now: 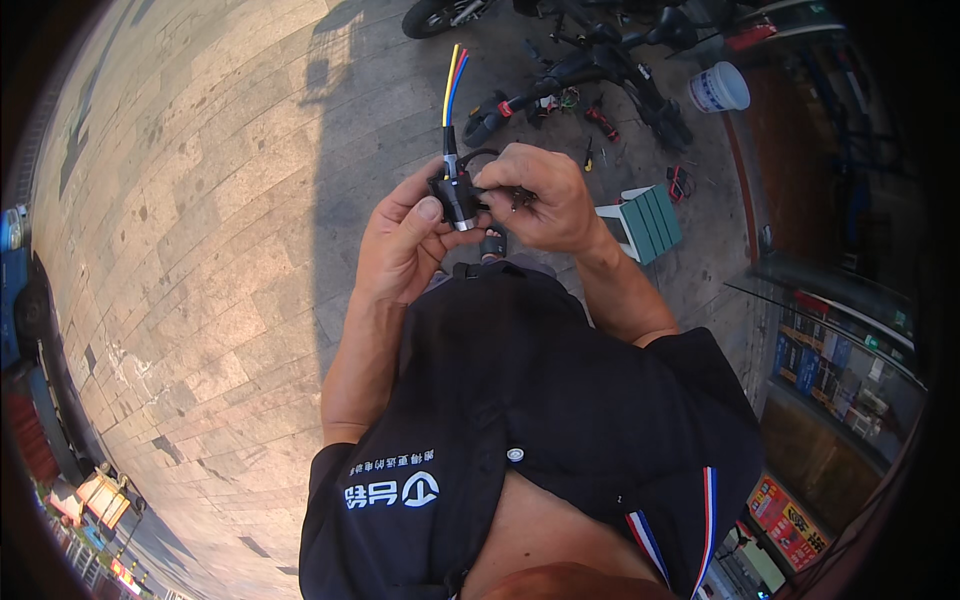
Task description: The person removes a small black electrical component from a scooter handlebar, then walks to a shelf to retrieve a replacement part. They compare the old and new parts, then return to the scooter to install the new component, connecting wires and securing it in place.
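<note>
In front of my body, my left hand (402,238) grips a small black cylindrical part (459,203) with a silvery metal end pointing toward me. A black cable (448,145) rises from its far side and splits into yellow, red and blue wires (452,90). My right hand (550,200) is closed against the part's right side, its fingers bent. A small dark piece (521,197) shows between those fingers; its kind cannot be made out. A thin black lead (478,154) loops from the part toward my right hand.
Ahead to the right, a black electric two-wheeler (600,75) stands near scattered tools (602,122) on the paving (230,250). A white bucket (720,88) and a green-topped stool (650,224) stand on the right. Beside me is a glass display case (830,350).
</note>
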{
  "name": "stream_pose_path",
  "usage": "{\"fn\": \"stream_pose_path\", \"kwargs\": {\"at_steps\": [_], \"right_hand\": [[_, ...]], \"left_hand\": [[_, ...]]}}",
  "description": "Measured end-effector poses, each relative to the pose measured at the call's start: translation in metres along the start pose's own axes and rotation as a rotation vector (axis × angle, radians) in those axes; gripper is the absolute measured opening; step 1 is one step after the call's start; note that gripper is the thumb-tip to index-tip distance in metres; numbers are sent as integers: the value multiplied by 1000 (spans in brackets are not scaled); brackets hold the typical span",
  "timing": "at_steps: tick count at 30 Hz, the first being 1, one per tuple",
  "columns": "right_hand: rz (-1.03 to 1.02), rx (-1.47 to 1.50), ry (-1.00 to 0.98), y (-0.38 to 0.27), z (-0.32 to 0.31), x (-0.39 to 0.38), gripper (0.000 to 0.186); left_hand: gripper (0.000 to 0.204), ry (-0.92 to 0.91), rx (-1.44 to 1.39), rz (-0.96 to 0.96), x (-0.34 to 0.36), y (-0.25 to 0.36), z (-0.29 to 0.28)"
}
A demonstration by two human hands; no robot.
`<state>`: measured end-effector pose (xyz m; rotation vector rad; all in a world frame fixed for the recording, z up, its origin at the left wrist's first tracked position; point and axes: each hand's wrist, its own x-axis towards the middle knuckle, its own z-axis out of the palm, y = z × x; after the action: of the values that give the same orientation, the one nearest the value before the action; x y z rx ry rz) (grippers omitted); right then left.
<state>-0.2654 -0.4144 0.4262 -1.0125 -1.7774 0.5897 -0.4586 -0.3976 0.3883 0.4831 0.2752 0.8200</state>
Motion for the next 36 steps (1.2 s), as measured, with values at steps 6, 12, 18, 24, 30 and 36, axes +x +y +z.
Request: {"fn": "stream_pose_path", "kwargs": {"at_steps": [6, 12, 18, 24, 30, 36], "right_hand": [[-51, 68, 24, 6, 2, -9, 26], [-130, 64, 84, 9, 3, -12, 29], [-145, -32, 136, 7, 6, -16, 29], [-141, -84, 154, 10, 10, -12, 28], [-117, -107, 112, 11, 12, -9, 26], [62, -140, 114, 6, 14, -8, 19]], "left_hand": [[53, -32, 32, 18, -1, -3, 4], [54, -51, 172, 47, -4, -1, 11], [52, 40, 225, 64, -7, -5, 20], [53, 115, 229, 97, -6, -6, 26], [51, 134, 358, 76, -3, -4, 25], [35, 154, 184, -78, 5, -4, 10]]}}
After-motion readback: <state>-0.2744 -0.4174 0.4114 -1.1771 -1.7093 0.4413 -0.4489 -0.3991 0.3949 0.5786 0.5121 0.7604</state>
